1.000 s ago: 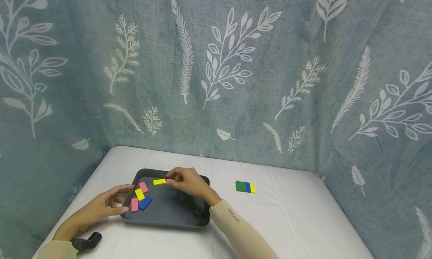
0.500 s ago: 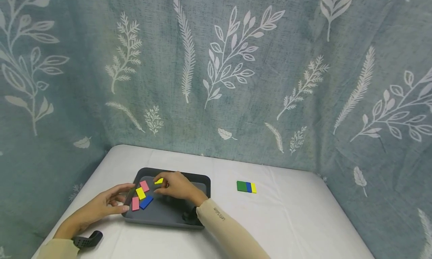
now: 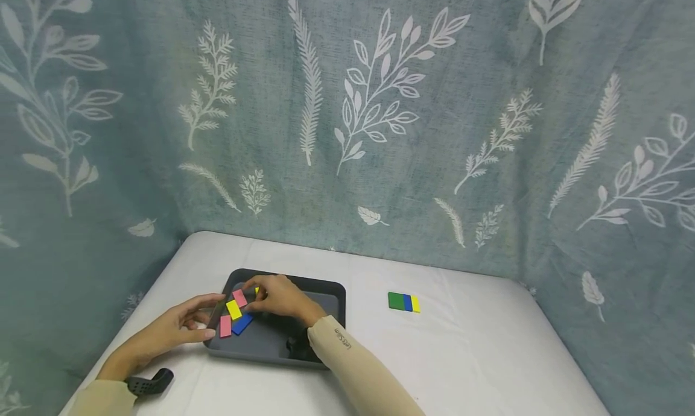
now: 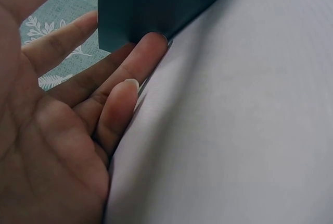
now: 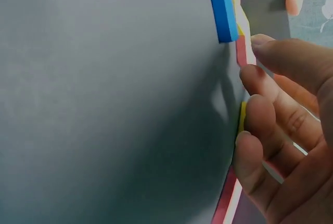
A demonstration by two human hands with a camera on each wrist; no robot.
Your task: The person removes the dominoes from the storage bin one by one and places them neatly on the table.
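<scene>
Inside a dark grey tray [image 3: 277,362], my right hand [image 3: 277,295] pinches at a pink tile [image 3: 240,298], thumb and forefinger at its two ends. In the right wrist view the fingertips meet the end of this pink tile [image 5: 241,50]. A yellow tile [image 3: 234,310], another pink tile [image 3: 225,326] and a blue tile [image 3: 242,324] lie close by. One more yellow tile [image 3: 257,290] shows partly behind the right hand. My left hand [image 3: 184,319] rests along the tray's left side, fingers spread and loose, fingertips at the outer wall [image 4: 156,10].
Right of the tray, a green tile [image 3: 396,301], a blue tile [image 3: 407,302] and a yellow tile [image 3: 415,304] lie side by side on the white cloth [image 3: 461,356]. A patterned curtain [image 3: 326,132] surrounds the table at the back and sides.
My right hand has let go of a pink tile beside the rear yellow one and moved left to the upper-left pink tile. The left hand stays at the tray; the head view has shifted slightly.
</scene>
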